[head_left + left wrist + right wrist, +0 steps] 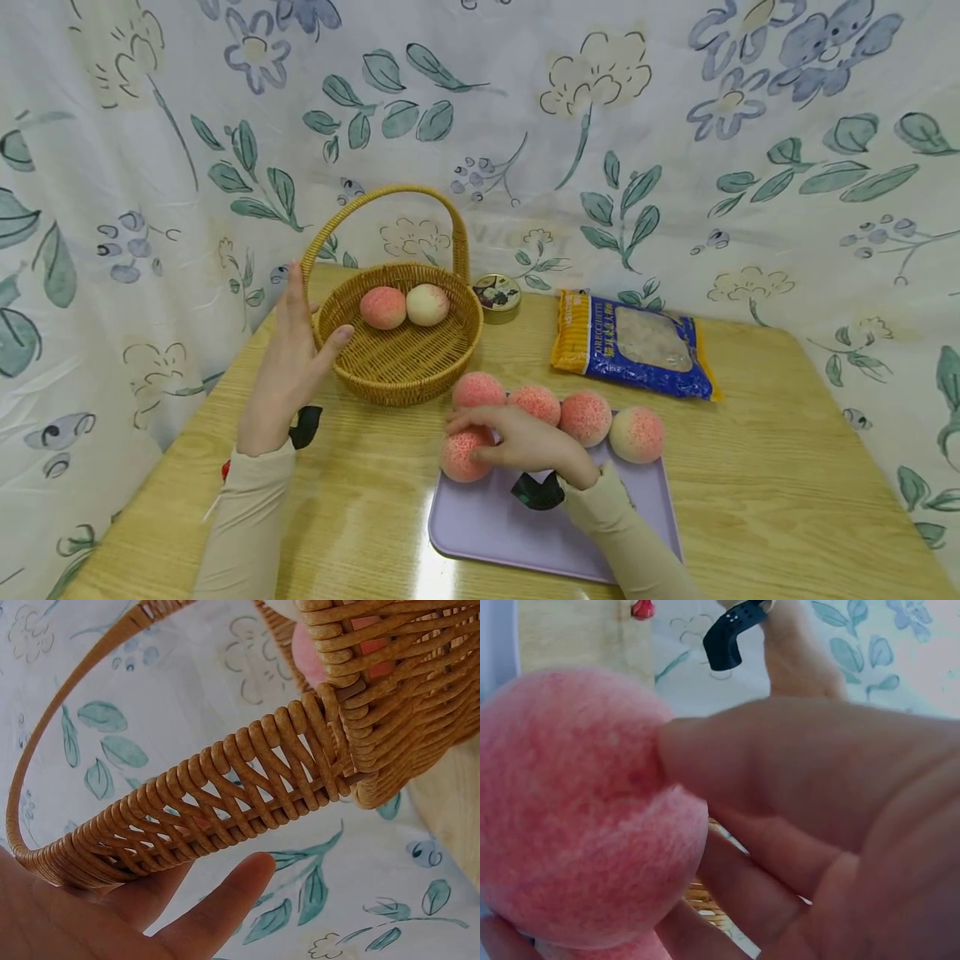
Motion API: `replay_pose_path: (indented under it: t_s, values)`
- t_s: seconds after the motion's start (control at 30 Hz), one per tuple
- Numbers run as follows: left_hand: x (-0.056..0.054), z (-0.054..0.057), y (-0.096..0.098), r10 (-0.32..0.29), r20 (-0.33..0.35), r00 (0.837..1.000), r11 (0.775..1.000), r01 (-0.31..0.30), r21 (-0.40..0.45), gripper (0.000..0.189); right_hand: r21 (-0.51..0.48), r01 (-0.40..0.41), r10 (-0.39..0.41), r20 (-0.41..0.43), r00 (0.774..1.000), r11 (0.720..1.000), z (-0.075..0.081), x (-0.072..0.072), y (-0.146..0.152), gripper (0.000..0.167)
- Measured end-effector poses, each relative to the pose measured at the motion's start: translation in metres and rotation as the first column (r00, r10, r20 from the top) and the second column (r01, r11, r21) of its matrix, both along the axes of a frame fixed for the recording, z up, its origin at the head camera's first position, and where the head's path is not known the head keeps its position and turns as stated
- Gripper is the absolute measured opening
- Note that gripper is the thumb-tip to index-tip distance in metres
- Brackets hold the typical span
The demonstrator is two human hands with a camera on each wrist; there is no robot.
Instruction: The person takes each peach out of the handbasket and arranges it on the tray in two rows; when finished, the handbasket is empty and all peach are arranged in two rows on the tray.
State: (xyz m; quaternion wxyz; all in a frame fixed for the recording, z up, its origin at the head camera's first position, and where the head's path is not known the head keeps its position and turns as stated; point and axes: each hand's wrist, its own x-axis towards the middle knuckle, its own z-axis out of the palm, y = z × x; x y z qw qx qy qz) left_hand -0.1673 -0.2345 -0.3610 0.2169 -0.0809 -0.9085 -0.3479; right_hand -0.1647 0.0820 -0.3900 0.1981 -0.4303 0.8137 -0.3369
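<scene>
My left hand (292, 358) is beside the wicker basket (405, 392), its fingers straight against the outer side of the base of the arched handle (225, 780) and its thumb spread. Two peaches, one pink (383, 308) and one pale (427, 305), lie in the basket. My right hand (528, 442) holds a pink speckled peach (461, 457) at the left edge of the lilac tray (517, 533). In the right wrist view, the thumb (727, 754) presses that peach (577, 802) while the fingers curve round its far side. Several more peaches (585, 418) line the tray's back edge.
Behind the tray lies a blue and yellow pasta bag (637, 342). A small round tin (498, 297) stands right of the basket. Flower-printed cloth (525, 125) hangs behind the wooden table (795, 467).
</scene>
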Motion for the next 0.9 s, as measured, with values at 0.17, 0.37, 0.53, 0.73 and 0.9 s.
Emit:
replay_pose_path:
  t_s: [0.17,0.37,0.53,0.73,0.9]
  values:
    - [0.002,0.001,-0.002,-0.001,-0.005,1.000,1.000,0.001,0.002,0.090,0.078,-0.022,0.024,-0.030,0.999,0.997,0.002,0.000,-0.001,0.039]
    - [0.002,0.001,-0.003,-0.005,-0.045,0.999,1.000,0.006,0.014,0.089,0.082,0.002,0.000,-0.021,1.000,0.997,0.008,0.001,-0.003,0.038]
    - [0.002,0.002,-0.004,-0.008,-0.047,0.999,1.000,0.008,-0.003,0.088,-0.027,0.081,-0.079,0.089,0.993,0.996,0.018,-0.005,-0.003,0.036]
    - [0.002,0.003,-0.004,-0.006,-0.025,1.000,1.000,0.006,-0.013,0.090,-0.118,0.140,-0.123,0.145,0.982,0.983,0.037,-0.035,-0.008,0.036]
    - [0.001,0.002,-0.002,-0.011,0.002,1.000,1.000,0.011,-0.017,0.090,-0.140,0.207,-0.174,0.217,0.961,0.968,0.056,-0.070,-0.019,0.038]
